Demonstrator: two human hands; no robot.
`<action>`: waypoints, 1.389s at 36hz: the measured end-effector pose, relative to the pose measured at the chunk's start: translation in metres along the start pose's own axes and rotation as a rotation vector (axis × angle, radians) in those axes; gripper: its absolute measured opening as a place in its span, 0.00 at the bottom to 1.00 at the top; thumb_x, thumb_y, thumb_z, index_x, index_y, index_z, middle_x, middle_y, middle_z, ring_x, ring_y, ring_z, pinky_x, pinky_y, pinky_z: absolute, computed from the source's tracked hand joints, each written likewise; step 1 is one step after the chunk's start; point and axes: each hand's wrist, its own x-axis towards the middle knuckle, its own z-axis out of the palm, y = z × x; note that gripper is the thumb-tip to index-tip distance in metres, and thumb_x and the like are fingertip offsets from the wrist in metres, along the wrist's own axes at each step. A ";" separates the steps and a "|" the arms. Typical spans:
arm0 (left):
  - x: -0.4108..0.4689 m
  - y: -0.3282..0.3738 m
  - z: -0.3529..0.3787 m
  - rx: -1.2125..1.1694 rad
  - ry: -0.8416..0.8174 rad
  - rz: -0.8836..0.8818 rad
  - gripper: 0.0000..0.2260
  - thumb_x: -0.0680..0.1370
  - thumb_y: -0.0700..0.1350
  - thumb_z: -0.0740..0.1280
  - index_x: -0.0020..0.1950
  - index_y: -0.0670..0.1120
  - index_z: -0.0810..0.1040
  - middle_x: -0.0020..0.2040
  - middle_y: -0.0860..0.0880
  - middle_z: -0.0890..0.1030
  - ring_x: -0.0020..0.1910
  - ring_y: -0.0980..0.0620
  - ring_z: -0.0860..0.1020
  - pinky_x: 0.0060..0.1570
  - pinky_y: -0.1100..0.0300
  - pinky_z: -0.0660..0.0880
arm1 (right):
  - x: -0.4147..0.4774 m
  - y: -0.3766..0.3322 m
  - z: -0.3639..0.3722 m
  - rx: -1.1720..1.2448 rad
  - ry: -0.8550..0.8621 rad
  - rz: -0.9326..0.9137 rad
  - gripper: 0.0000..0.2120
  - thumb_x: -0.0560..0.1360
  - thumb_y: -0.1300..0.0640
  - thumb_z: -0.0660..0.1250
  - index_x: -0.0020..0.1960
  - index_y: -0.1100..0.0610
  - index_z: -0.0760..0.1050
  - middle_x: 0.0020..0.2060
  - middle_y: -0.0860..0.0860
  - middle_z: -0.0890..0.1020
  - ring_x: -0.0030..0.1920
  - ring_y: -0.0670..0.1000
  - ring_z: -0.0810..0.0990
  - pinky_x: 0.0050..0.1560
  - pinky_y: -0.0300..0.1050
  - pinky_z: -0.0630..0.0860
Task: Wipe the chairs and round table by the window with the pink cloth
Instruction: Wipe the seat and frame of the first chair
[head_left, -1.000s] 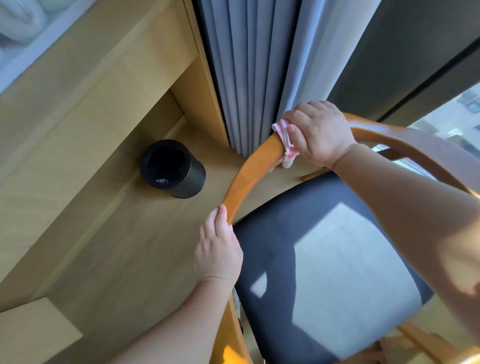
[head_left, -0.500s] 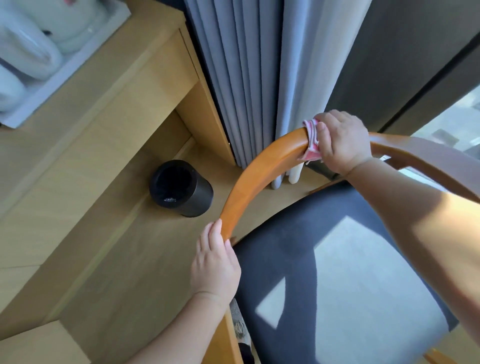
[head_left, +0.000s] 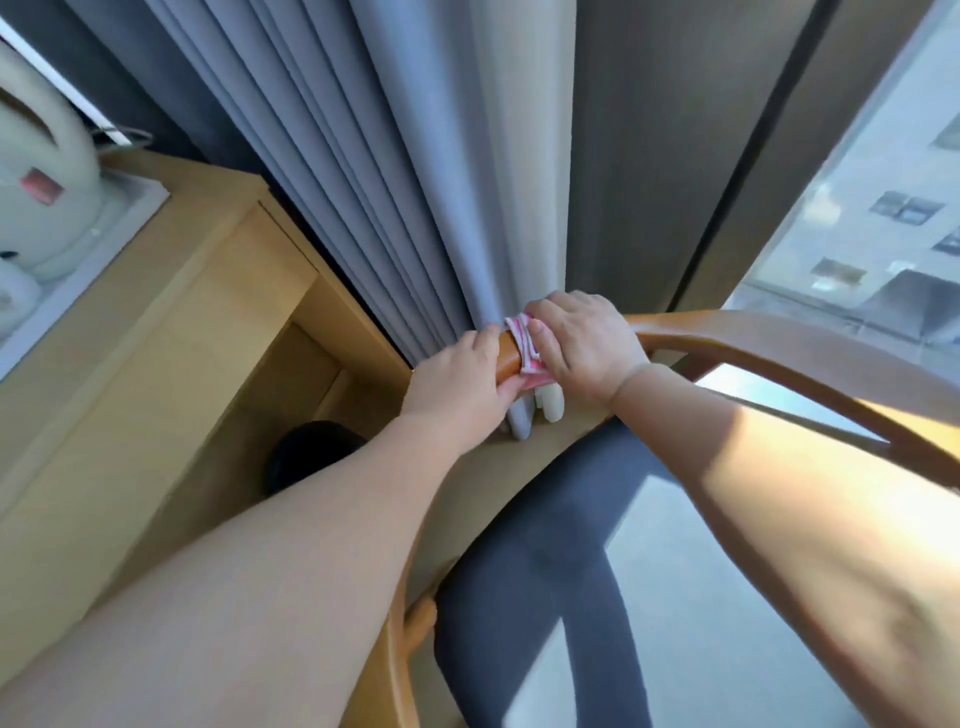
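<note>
Right hand, pink cloth on chair rail

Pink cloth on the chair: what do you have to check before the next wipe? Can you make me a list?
1. Pink cloth wrapped over the chair rail: ok.
2. Right hand grips the cloth: ok.
3. Left hand grips the rail to steady it: ok.
4. Room to wipe leftwards: not ok, the left hand sits right against the cloth.
5. Curtain kept off the cloth: cannot tell, it hangs right behind both hands.
6. Round table wiped: cannot tell, it is out of view.
</note>
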 end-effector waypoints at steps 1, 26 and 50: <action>-0.001 -0.001 0.002 0.023 0.039 0.005 0.25 0.77 0.62 0.60 0.69 0.49 0.63 0.58 0.48 0.75 0.54 0.47 0.77 0.44 0.56 0.70 | -0.001 0.003 0.000 0.000 -0.002 0.015 0.25 0.81 0.47 0.46 0.53 0.59 0.77 0.43 0.55 0.80 0.42 0.59 0.77 0.45 0.53 0.73; -0.004 0.005 0.004 0.129 0.071 0.025 0.23 0.79 0.60 0.56 0.67 0.47 0.66 0.55 0.48 0.75 0.51 0.46 0.78 0.38 0.58 0.67 | -0.056 0.105 -0.061 -0.342 -0.441 0.111 0.35 0.76 0.35 0.47 0.72 0.58 0.64 0.59 0.58 0.76 0.55 0.61 0.76 0.58 0.54 0.73; 0.092 0.104 0.017 0.294 -0.209 0.348 0.16 0.80 0.57 0.59 0.61 0.47 0.66 0.54 0.47 0.75 0.51 0.45 0.77 0.48 0.50 0.76 | -0.102 0.130 -0.086 -0.366 -0.442 0.331 0.35 0.79 0.38 0.55 0.78 0.56 0.52 0.68 0.57 0.68 0.66 0.60 0.69 0.68 0.54 0.65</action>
